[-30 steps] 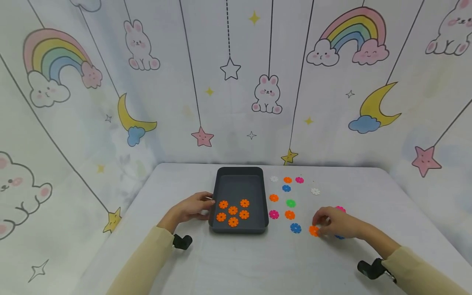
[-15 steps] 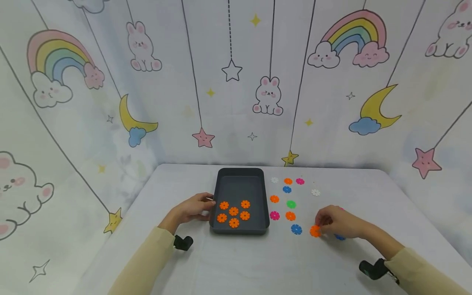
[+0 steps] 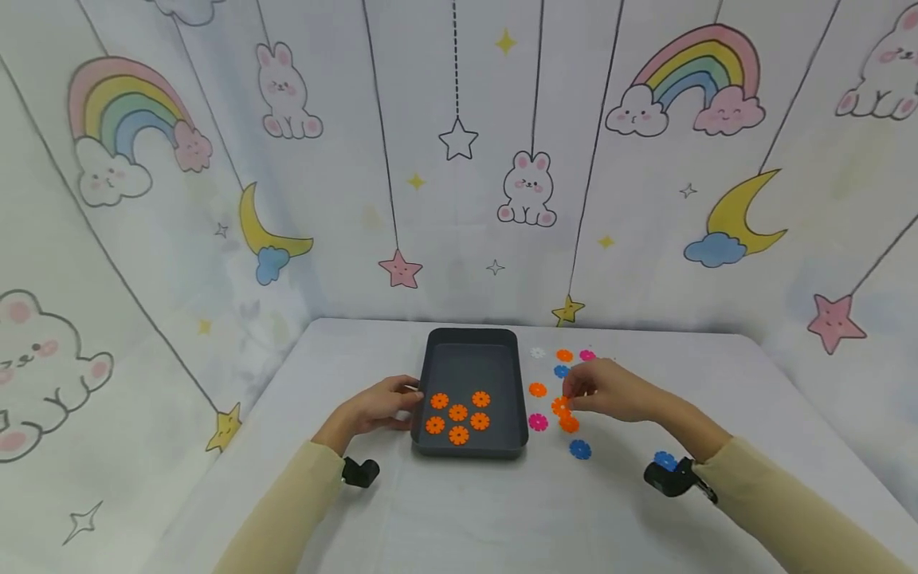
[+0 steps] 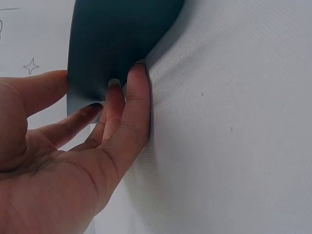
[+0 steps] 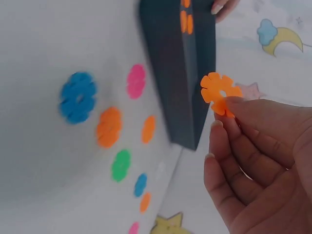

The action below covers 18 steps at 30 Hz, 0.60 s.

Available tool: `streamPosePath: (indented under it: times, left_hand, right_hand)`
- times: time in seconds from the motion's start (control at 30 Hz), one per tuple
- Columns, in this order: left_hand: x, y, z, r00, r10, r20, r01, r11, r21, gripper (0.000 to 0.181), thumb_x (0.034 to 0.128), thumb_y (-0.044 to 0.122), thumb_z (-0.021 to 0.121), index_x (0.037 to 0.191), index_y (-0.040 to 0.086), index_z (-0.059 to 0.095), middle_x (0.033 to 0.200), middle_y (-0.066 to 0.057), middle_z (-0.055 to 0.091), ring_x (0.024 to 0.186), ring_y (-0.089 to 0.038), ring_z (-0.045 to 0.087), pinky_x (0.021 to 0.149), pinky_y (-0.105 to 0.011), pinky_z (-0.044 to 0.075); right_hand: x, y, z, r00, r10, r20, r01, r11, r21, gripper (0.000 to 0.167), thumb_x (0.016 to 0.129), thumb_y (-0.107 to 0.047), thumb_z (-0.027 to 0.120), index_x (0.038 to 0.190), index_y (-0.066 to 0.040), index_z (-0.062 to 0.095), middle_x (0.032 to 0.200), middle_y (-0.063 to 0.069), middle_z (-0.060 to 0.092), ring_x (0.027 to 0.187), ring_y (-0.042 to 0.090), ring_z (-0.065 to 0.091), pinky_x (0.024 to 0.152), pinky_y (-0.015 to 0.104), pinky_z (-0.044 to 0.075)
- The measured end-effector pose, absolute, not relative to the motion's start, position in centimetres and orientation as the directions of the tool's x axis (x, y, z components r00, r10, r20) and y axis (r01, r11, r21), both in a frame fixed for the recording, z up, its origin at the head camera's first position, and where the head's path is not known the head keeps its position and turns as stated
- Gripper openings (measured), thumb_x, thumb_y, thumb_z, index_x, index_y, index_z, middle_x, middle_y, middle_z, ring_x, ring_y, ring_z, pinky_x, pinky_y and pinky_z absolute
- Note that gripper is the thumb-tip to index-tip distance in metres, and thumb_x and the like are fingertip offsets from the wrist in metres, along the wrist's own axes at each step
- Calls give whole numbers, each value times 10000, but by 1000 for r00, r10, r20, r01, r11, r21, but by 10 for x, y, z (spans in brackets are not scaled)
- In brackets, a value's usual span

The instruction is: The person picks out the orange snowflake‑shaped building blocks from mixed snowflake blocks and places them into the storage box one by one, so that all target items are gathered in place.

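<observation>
My right hand point(image 3: 615, 391) pinches an orange flower-shaped plastic disc point(image 5: 220, 92) between thumb and fingertips, raised above the table just right of the tray. The dark grey rectangular tray point(image 3: 469, 367) holds several orange flower discs point(image 3: 458, 412) in its near half. At the tray's left side, my left hand point(image 3: 376, 406) grips the edge, with the thumb at the rim and the other fingers against the outer wall and low by the cloth, as the left wrist view point(image 4: 97, 141) shows. A green disc point(image 5: 121, 165) lies below the right hand, hidden in the head view.
Loose discs lie right of the tray: pink point(image 3: 539, 422), blue point(image 3: 580, 450), orange point(image 3: 538, 390) and white point(image 3: 538, 352). Another blue disc point(image 3: 665, 460) lies near the right wrist camera. A printed curtain point(image 3: 459, 199) stands behind the white-covered table point(image 3: 459, 510).
The right hand has lifted the orange disc from the right part of the table and carried it left and away from me, toward the tray. The left hand stays at the tray.
</observation>
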State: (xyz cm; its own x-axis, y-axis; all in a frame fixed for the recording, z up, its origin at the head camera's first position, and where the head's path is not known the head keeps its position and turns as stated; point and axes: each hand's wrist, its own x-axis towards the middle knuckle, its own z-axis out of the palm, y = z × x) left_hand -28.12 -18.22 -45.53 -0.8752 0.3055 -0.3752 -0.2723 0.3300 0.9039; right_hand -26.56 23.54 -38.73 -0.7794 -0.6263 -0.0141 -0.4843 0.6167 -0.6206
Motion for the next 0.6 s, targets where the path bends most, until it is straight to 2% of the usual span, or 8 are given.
streamPosePath:
  times: [0.6]
  left_hand:
    - [-283, -181, -457, -871, 306, -384, -288, 314, 905, 497, 1047, 168, 593, 1490, 9, 436, 1394, -201, 539, 1136, -289, 609, 872, -436, 602]
  right_hand:
    - [-307, 136, -372, -714, -700, 15, -569, 568, -595, 38, 928, -64, 722, 962, -72, 708, 862, -29, 702, 785, 129, 643, 743, 282, 574]
